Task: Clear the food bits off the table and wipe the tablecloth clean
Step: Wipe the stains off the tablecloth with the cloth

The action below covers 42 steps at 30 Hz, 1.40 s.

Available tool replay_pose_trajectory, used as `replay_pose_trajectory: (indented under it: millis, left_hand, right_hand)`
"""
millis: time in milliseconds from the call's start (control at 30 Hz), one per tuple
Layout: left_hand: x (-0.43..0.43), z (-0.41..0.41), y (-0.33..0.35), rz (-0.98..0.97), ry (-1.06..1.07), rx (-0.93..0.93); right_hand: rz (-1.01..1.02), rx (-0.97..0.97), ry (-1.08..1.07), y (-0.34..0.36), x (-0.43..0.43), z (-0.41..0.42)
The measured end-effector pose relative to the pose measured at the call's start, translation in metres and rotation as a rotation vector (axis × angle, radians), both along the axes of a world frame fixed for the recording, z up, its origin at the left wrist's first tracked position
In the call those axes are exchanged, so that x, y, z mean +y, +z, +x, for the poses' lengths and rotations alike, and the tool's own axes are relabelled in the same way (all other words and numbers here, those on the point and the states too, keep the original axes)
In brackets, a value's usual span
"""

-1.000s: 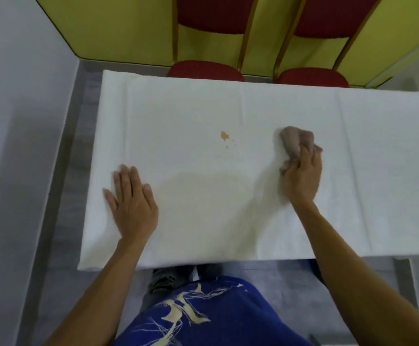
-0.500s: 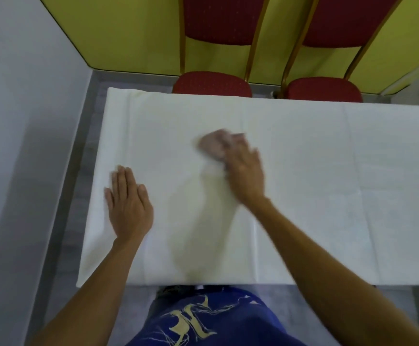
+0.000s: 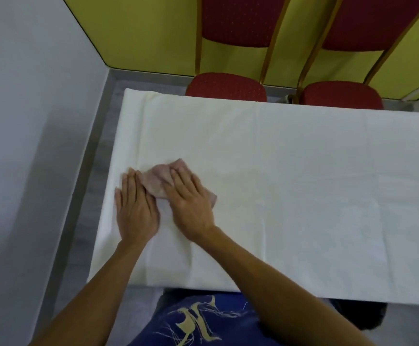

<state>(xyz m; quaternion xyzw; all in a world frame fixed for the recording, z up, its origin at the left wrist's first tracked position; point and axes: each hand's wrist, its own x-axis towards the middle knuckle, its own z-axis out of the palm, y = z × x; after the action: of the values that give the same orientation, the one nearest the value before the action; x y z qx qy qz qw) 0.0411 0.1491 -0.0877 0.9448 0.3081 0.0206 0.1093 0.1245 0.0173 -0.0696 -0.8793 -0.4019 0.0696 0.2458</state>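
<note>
A white tablecloth [image 3: 303, 186] covers the long table in front of me. My right hand [image 3: 191, 203] presses flat on a crumpled pinkish-brown cloth [image 3: 157, 178] near the table's left end, fingers spread over it. My left hand [image 3: 134, 208] lies flat on the tablecloth just left of the cloth, its fingertips touching the cloth's edge. No stain or food bit shows on the visible tablecloth; whatever lies under the cloth and hands is hidden.
Two red chairs with gold frames, one [image 3: 226, 87] and the other [image 3: 341, 94], stand pushed in at the table's far side. A grey wall [image 3: 28, 121] runs close along the left, with a narrow strip of grey floor [image 3: 88, 196] beside the table.
My right hand has swept the cloth leftward across the table, over the spot where the orange stain was, up to my left hand. The stain is no longer visible.
</note>
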Motion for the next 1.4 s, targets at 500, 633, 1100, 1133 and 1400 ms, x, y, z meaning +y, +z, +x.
replay_pose_trajectory:
  millis: [500, 633, 1100, 1133, 1400]
  left_hand:
    - [0.008, -0.014, 0.001, 0.053, -0.028, -0.127]
    - [0.01, -0.016, 0.0, 0.019, -0.023, -0.112]
    - [0.012, -0.018, 0.0, 0.027, -0.027, -0.128]
    - [0.012, -0.018, -0.001, 0.03, -0.033, -0.13]
    - [0.013, -0.022, 0.001, 0.042, -0.082, -0.072]
  right_hand:
    - [-0.253, 0.034, -0.598, 0.019, 0.013, 0.183]
    - [-0.214, 0.021, -0.058, 0.018, 0.11, 0.11]
    - [-0.404, 0.056, -0.407, 0.037, 0.059, 0.15]
    - [-0.359, 0.055, -0.337, 0.031, 0.071, 0.118]
    - [-0.266, -0.056, -0.156, 0.013, -0.037, 0.061]
